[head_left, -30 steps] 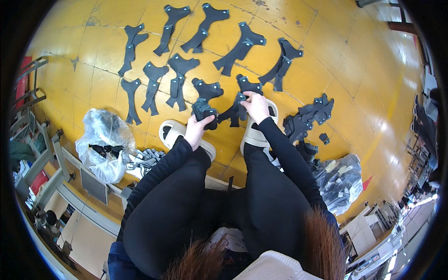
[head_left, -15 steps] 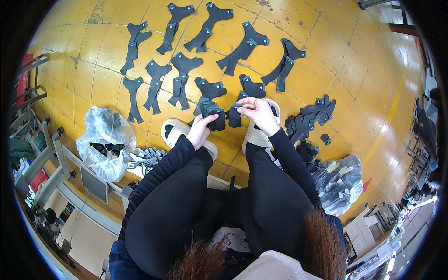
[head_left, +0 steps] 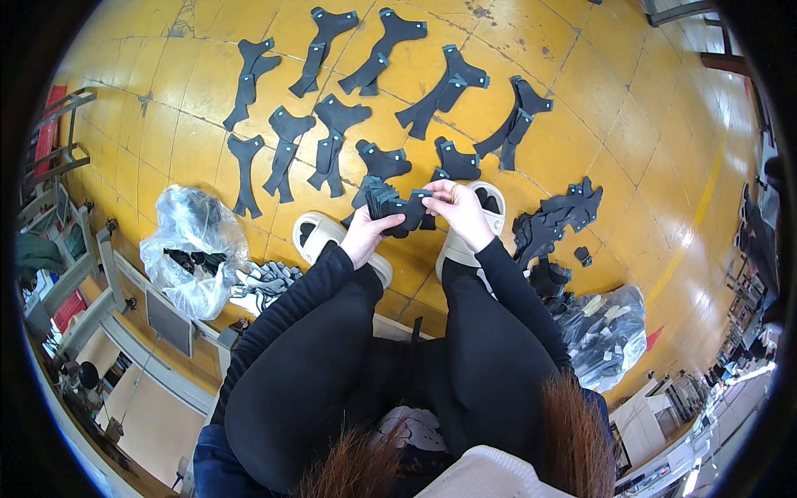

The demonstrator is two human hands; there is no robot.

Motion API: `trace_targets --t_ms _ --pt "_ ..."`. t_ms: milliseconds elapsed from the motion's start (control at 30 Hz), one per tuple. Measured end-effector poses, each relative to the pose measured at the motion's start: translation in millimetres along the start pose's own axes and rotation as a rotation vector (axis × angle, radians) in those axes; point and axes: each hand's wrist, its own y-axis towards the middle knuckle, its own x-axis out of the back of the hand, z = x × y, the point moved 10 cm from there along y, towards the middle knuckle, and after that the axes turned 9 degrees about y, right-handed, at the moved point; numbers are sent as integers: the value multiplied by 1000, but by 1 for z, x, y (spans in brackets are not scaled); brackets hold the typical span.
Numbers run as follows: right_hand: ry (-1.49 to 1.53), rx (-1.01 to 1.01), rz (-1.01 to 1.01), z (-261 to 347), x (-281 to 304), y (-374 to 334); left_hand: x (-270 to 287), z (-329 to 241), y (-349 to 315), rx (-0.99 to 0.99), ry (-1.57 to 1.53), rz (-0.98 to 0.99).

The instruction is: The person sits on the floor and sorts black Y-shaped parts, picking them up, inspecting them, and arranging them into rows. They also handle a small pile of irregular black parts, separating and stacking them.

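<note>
My left hand [head_left: 363,236] is closed round a fanned stack of small dark grey fabric pieces [head_left: 382,197], its thumb lying on top. Between the thumb and fingers of my right hand [head_left: 465,217] is the upper edge of one more dark fabric piece [head_left: 418,207], which bears a small pale tag. This piece overlaps the right side of the stack. Just beyond my hands, two Y-shaped dark fabric pieces, one on the left [head_left: 383,161] and one on the right [head_left: 456,159], lie on the floor, their lower parts partly covered by my hands and the stack.
Several Y-shaped dark fabric pieces [head_left: 339,120] lie in rows on the yellow floor [head_left: 581,124]. To the right is a loose pile of dark pieces [head_left: 552,217] beside a filled plastic bag [head_left: 604,332]. A clear bag [head_left: 193,249] and grey-white gloves [head_left: 264,282] lie left.
My right hand's fabric piece has come left and up against the stack, where before a gap showed between them. My left hand has shifted slightly right. The whole view has moved a little.
</note>
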Motion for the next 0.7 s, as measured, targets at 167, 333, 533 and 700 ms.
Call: trace_targets --t_ms 167,333,533,700 --pt "79 -6 -39 0 0 -3 0 -1 1 -10 -39 0" --pt "63 53 -109 12 16 2 4 -8 2 18 -150 -35" --pt "37 83 -128 26 22 2 12 -10 6 4 -154 -67" --pt "115 46 -70 26 13 -1 7 -11 8 -19 -101 -32"
